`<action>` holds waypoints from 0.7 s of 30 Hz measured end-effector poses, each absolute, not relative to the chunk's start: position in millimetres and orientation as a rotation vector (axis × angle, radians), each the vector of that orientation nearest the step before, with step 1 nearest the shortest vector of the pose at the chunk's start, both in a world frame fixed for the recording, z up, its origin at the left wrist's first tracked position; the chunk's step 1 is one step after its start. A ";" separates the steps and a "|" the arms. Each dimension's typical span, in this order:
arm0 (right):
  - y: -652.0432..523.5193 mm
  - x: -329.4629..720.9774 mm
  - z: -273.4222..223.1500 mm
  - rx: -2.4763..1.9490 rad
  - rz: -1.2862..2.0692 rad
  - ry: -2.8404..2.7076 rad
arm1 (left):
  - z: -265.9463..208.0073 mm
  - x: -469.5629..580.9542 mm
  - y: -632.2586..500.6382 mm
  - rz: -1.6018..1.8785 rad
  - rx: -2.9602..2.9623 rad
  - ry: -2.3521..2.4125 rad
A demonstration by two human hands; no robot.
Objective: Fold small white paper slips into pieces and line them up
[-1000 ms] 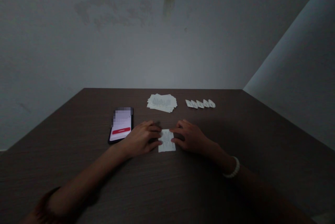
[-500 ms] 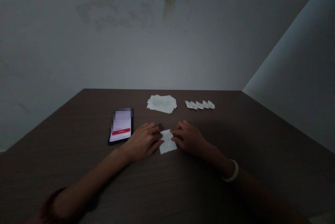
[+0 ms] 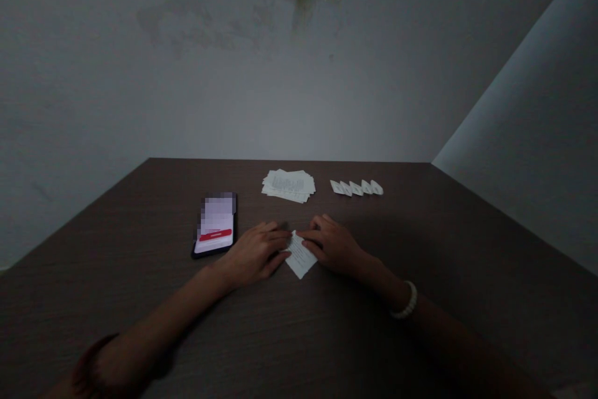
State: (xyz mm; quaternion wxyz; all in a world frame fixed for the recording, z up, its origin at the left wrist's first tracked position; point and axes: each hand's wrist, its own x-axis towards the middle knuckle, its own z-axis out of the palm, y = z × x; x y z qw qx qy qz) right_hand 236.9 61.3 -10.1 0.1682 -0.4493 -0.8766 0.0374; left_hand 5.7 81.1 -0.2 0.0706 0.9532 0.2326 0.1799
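Note:
A small printed sheet of paper (image 3: 301,258) lies on the table between my hands, turned so one corner points toward me. My left hand (image 3: 259,251) holds its left edge, fingers bent over it. On the opposite edge, my right hand (image 3: 335,244) grips the paper with thumb and fingers; a white beaded bracelet (image 3: 407,300) circles that wrist. Beyond my hands lies a loose pile of printed paper pieces (image 3: 288,185). Right of the pile, several folded paper pieces (image 3: 356,188) sit in an overlapping row.
A phone (image 3: 215,223) with a lit screen and a red bar lies left of my left hand. The dark wooden table (image 3: 261,337) meets a grey wall (image 3: 289,100) at the back. A slanted pale surface (image 3: 532,112) rises at the right.
The sheet between my hands has been turned, so a corner now points at me instead of an edge. Both hands stay on it, my right hand shifted slightly left.

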 end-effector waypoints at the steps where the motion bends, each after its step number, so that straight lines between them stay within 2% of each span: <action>1: 62.8 236.9 -10.6 -1.270 0.105 -2.498 | 0.0 5.3 81.3 0.550 2.845 0.695; 14: 74.2 243.2 -16.5 -1.196 0.166 -2.518 | -1.7 2.4 84.0 0.465 2.786 0.732; 21: 70.3 240.7 -13.0 -1.185 0.076 -2.561 | 2.8 3.6 81.5 0.427 2.802 0.740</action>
